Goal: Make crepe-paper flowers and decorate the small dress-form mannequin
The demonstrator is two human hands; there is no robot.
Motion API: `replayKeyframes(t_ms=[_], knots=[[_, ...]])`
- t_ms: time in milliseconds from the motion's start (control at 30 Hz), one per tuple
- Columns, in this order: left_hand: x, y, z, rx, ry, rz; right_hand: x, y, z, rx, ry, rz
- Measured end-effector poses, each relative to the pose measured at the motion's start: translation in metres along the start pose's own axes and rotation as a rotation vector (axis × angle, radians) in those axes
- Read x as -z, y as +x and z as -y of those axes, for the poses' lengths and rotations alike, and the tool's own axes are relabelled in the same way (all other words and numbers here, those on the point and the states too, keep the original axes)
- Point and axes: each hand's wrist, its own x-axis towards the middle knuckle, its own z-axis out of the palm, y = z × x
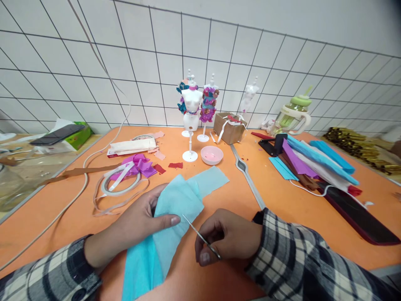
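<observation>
My left hand (150, 215) grips a folded length of light blue crepe paper (178, 198), thumb on top and fingers hidden behind it. One end of the paper hangs toward the table's near edge; a flat pale blue part (211, 180) lies beyond the fold. In my right hand (224, 238) is a slim pair of metal scissors (199, 234), gripped in curled fingers with the handles mostly covered. Their tip points up and left, close by my left thumb at the paper; whether it touches cannot be made out.
Several white mini dress forms (191, 106) stand at the back, near a pink bowl (212, 155) and a cardboard box (230, 127). Left are a tape roll (121, 179) and purple paper (139, 165). Right lie folded coloured papers (322, 161), a dark phone (360, 213) and a bottle (293, 115).
</observation>
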Motion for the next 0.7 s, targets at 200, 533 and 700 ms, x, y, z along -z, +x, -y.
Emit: replayKeyframes(t_ms=[200, 533, 700], knots=[[-0.0024, -0.0007, -0.0053, 0.001, 0.008, 0.017, 0.0009, 0.0005, -0.0039, 0.01, 0.002, 0.014], [-0.003, -0.0004, -0.0056, 0.011, 0.011, -0.005, 0.0001, 0.0, 0.0019, -0.022, 0.04, -0.005], [-0.0017, -0.001, -0.0057, -0.005, 0.034, -0.036, 0.0007, 0.0011, -0.0008, -0.019, 0.022, -0.022]])
